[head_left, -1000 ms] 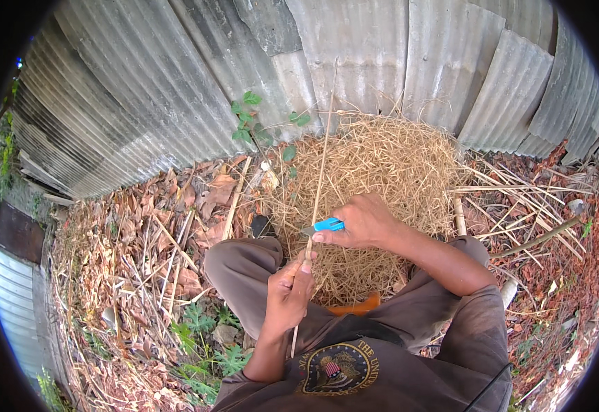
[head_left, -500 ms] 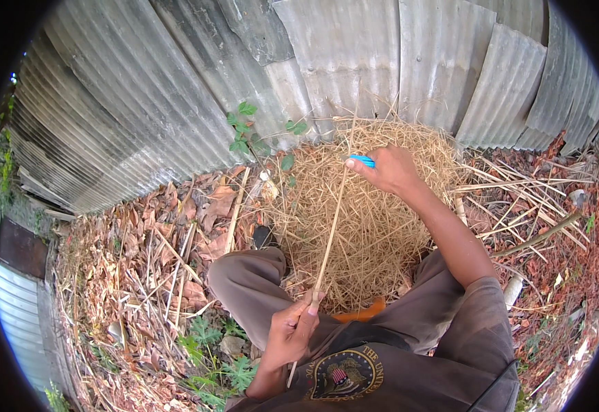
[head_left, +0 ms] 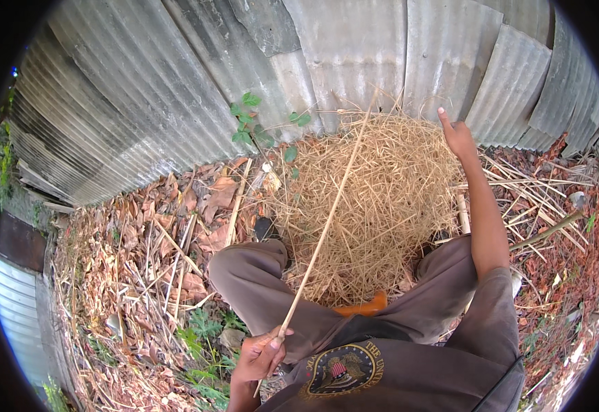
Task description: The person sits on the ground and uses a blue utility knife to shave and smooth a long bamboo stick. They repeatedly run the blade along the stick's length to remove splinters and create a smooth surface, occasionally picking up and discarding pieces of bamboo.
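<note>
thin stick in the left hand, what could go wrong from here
The thin stick could wobble or twist, since only the left hand grips it, near its lower end. Its far end might knock the metal fence, though the gap is hard to judge. Anything dropped could get lost in the straw-like pile.

even daylight, soft shadows, bowed dark edges

Left hand (head_left: 259, 357) low, right hand (head_left: 460, 140) outstretched
</note>
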A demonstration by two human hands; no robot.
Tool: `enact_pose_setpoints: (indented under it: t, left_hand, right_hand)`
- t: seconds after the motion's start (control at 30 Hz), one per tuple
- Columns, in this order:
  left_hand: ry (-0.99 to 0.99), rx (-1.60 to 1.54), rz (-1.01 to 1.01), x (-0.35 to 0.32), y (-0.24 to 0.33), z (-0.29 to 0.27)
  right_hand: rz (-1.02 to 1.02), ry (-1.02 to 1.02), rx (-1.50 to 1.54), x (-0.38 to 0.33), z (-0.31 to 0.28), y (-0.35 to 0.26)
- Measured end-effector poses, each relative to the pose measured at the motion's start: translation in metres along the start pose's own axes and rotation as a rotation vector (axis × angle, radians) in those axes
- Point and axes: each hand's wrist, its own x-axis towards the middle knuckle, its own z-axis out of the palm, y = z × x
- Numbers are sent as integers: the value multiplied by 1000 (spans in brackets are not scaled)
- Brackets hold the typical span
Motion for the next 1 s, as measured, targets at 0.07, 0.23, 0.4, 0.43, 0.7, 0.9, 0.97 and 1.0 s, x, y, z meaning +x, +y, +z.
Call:
enact_pose_setpoints:
  t: [0.07, 0.23, 0.4, 0.43, 0.7, 0.9, 0.97, 1.0]
  left_hand:
    - [115, -71, 4, 23, -8, 13]
    - [202, -297, 130, 115, -13, 55]
    - [252, -401, 135, 152, 9, 73]
    - [241, -372, 138, 155, 11, 75]
    - [214, -189, 181, 149, 23, 76]
    - [85, -47, 87, 124, 19, 78]
    - [77, -53, 104, 121, 18, 78]
    - [102, -83, 108, 122, 17, 76]
  right_hand:
    - [-127, -141, -9, -38, -5, -43]
    - [-703, -235, -49, -153, 7, -119]
    - [-1043, -432, -157, -206, 31, -136]
    - [-1087, -440, -143, -208, 35, -135]
    - [-1121, -276, -42, -203, 39, -137]
    - [-701, -242, -69, -140, 39, -130]
    - [-683, -297, -43, -140, 34, -131]
    - [-775, -303, -52, -158, 31, -136]
